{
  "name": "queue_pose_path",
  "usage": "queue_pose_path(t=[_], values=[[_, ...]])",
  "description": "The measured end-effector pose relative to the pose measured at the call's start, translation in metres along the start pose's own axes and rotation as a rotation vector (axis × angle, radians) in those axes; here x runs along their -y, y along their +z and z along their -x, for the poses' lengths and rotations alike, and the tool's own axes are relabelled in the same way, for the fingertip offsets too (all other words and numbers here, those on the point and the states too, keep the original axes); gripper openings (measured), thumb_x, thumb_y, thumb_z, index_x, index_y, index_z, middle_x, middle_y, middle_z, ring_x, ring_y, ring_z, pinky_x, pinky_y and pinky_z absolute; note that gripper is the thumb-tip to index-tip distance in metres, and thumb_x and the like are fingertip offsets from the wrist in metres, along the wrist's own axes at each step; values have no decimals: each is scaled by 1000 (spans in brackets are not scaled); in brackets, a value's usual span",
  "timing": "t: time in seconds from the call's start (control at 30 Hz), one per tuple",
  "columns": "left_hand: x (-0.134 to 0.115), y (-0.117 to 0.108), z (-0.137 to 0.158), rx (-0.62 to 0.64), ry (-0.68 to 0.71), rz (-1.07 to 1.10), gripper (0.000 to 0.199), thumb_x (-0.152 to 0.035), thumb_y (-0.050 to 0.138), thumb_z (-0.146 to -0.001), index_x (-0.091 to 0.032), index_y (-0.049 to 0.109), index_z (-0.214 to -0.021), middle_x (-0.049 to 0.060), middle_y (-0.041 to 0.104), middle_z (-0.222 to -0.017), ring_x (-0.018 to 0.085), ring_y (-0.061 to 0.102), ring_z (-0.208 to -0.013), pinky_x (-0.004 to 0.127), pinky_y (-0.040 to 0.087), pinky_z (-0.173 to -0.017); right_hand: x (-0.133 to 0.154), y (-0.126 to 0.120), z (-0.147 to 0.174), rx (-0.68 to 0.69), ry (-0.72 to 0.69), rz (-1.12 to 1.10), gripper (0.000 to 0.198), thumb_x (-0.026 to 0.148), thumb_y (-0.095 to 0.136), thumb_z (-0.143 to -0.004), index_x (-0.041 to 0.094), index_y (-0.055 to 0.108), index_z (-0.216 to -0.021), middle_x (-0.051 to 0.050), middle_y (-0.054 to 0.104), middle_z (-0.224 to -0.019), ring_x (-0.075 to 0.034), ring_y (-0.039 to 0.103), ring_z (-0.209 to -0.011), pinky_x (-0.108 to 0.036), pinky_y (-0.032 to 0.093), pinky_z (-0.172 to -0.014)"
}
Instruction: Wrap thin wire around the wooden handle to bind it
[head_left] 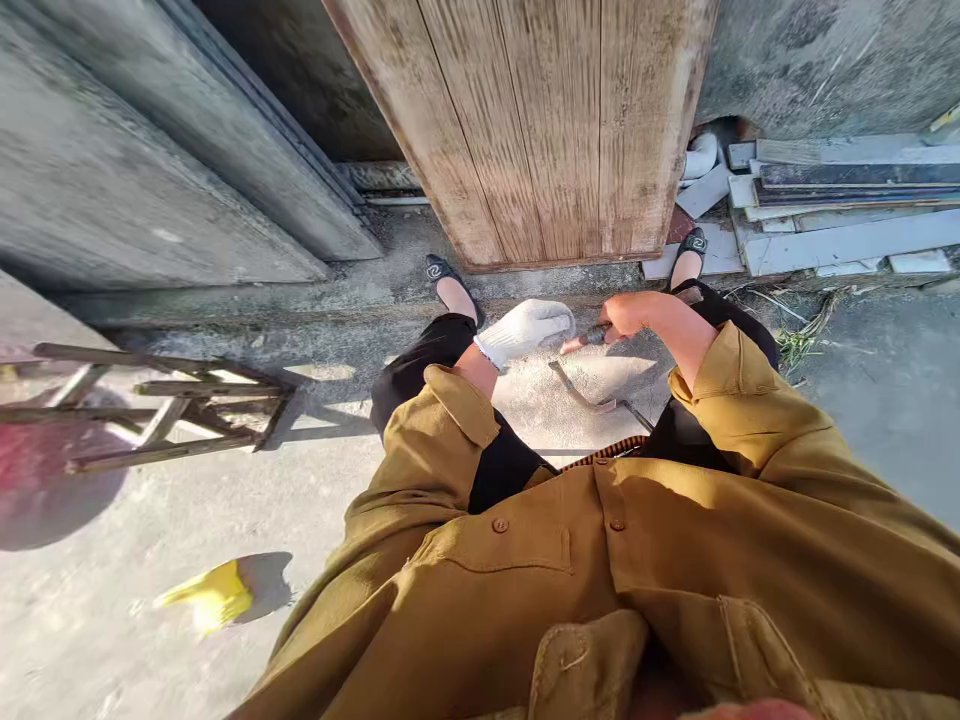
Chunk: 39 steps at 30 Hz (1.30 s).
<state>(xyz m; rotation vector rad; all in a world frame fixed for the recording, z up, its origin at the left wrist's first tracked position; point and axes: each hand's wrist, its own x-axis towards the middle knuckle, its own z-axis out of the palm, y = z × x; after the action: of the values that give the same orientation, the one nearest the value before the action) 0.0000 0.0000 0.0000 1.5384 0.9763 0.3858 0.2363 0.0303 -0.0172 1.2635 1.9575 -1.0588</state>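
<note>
The left hand, in a white glove, rests on pale ground beside the bare right hand, which grips a tool handle; wooden door stands behind

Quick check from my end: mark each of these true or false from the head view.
1. The left hand wears a white glove. True.
2. The right hand is gloved too. False: it is bare.
3. The right hand grips a tool handle. True.
4. The wooden door lies flat on the ground. False: it stands upright ahead.
5. A wooden frame lies on the ground at the person's left. True.
</note>
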Motion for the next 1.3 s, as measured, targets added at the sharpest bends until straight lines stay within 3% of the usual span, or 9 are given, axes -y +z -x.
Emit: queue_pose_path(t=[0.2, 0.43, 0.6, 0.73, 0.83, 0.9, 1.07, 1.2, 1.3], values=[[23, -9, -22, -123, -55, -50, 22, -13, 59, -96, -16, 70, -76, -2, 56, -58, 11, 47, -55, 23, 34, -56, -1, -7, 24, 34, -360, -153, 15, 28, 74, -94, 16, 67, -87, 1, 58, -66, -14, 52, -63, -28, 36, -63], [32, -5, -27, -8, -37, 93, 28, -13, 51, -107, -14, 68, -84, -3, 51, -56, 9, 44, -51, 21, 33, -54, -16, -12, 40, -346, -643, -811, 32, 42, 70, -105, 18, 58, -87, 0, 59, -78, -11, 48, -65, -23, 42, -64], [24, 2, -21, 63, -74, 106, 27, -12, 54, -104, -14, 71, -83, -1, 53, -56, 9, 46, -51, 19, 35, -52, -14, -16, 24, -726, -495, -1027, 33, 38, 64, -111, 22, 51, -87, 1, 54, -75, -11, 47, -64, -20, 45, -60], [16, 7, -12, 162, -9, 91, 20, -23, 68, -100, -17, 75, -82, 0, 55, -56, 11, 48, -50, 22, 37, -52, -8, -17, 13, -835, -157, -772, 18, 25, 55, -113, 20, 57, -95, -4, 62, -83, -16, 58, -72, -26, 49, -69], [14, 7, -9, 191, 35, 51, 19, -26, 70, -98, -17, 76, -83, 1, 57, -57, 12, 50, -52, 24, 37, -53, -3, -15, 12, -696, 55, -258, 11, 20, 59, -108, 14, 68, -112, -16, 72, -105, -27, 68, -97, -35, 50, -85], [16, 4, -10, 178, 39, 20, 21, -26, 65, -99, -16, 76, -83, 0, 55, -57, 11, 47, -52, 23, 35, -53, 1, -11, 14, -452, 77, -28, 18, 19, 60, -107, 11, 73, -117, -20, 74, -109, -30, 68, -100, -37, 48, -86], [22, -4, -15, 6, 27, -121, 20, -24, 60, -96, -14, 74, -85, -1, 57, -62, 10, 48, -56, 21, 36, -56, 1, -7, 19, 82, -127, -29, 24, 16, 68, -100, 14, 79, -121, -4, 69, -79, -18, 62, -73, -31, 43, -72], [28, -8, -21, -105, -9, -144, 20, -25, 61, -95, -15, 73, -84, -1, 57, -63, 13, 51, -60, 22, 36, -58, -11, -13, 25, 125, -447, -220, 13, 21, 71, -92, 16, 78, -102, 3, 59, -70, -14, 54, -68, -27, 41, -70], [33, -8, -27, -120, -21, -43, 17, -18, 61, -93, -16, 67, -77, -1, 57, -63, 12, 50, -58, 23, 38, -59, -22, -16, 31, -4, -610, -483, 12, 26, 74, -92, 17, 74, -100, 3, 62, -75, -12, 51, -67, -25, 42, -68]])
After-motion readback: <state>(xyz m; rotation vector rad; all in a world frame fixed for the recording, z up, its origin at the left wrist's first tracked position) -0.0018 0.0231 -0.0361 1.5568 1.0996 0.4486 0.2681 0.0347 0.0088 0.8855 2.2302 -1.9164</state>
